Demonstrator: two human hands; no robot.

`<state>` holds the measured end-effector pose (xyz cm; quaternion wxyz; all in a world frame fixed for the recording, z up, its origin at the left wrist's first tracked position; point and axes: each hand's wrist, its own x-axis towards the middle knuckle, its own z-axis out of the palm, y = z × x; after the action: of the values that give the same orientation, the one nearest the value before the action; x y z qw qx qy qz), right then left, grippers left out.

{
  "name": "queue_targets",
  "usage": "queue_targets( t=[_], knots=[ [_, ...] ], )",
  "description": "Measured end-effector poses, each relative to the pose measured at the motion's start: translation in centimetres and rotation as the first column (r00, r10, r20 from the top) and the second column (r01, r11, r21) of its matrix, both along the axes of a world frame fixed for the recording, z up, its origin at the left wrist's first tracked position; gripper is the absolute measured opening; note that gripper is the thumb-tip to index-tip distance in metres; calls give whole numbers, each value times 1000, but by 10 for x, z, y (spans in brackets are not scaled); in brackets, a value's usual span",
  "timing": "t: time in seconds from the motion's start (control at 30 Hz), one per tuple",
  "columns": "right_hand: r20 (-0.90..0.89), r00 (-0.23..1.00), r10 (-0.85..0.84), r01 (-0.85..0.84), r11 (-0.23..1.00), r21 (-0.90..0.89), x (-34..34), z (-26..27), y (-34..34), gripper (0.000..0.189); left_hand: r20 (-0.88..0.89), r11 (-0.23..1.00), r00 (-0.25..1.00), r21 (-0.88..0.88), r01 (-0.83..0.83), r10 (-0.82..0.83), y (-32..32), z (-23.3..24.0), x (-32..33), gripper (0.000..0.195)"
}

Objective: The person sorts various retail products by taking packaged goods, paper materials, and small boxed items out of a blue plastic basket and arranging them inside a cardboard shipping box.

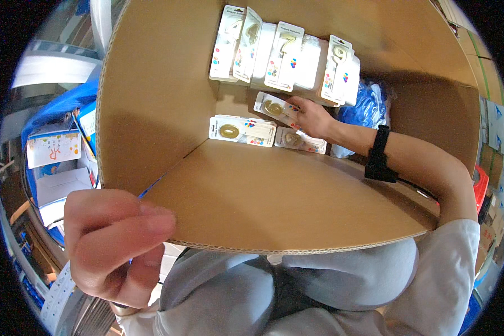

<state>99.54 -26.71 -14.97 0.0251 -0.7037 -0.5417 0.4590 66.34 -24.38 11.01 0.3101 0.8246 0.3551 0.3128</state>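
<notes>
Inside a deep cardboard box (243, 189), my right hand (315, 119) grips one end of a carded gold number candle (274, 107). Just below it lie a stack of packs with a gold 0 candle (229, 131) on top and another candle pack (296, 140). Along the far side lean candle packs showing a 4 (227, 44), a second 4 (248, 46), a 7 (284, 54) and a 9 (338, 69). My left hand (117, 243), fingers curled, is at the box's near left corner; whether it pinches the rim is hidden.
Blue plastic-wrapped goods (363, 105) fill the box's right end. White wrapped bundles (311, 59) sit among the far packs. Left of the box, a blue bag (59, 113) holds opened cartons (54, 149). More cardboard boxes (489, 164) are stacked at the right.
</notes>
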Motion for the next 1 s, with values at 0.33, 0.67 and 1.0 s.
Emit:
queue_targets(
  t=[0.33,0.67,1.0],
  knots=[
    [88,983,159,-157,987,-29,-34,-2,36,47,-1,986,987,62,158,-158,3,-6,-6,21],
    [169,975,145,-104,968,-227,-23,-16,21,50,-106,966,963,49,254,-248,11,4,-11,22],
    [-247,938,-242,164,941,-296,-32,-25,36,47,-9,982,985,81,171,-171,3,-3,-5,19]
  ],
)
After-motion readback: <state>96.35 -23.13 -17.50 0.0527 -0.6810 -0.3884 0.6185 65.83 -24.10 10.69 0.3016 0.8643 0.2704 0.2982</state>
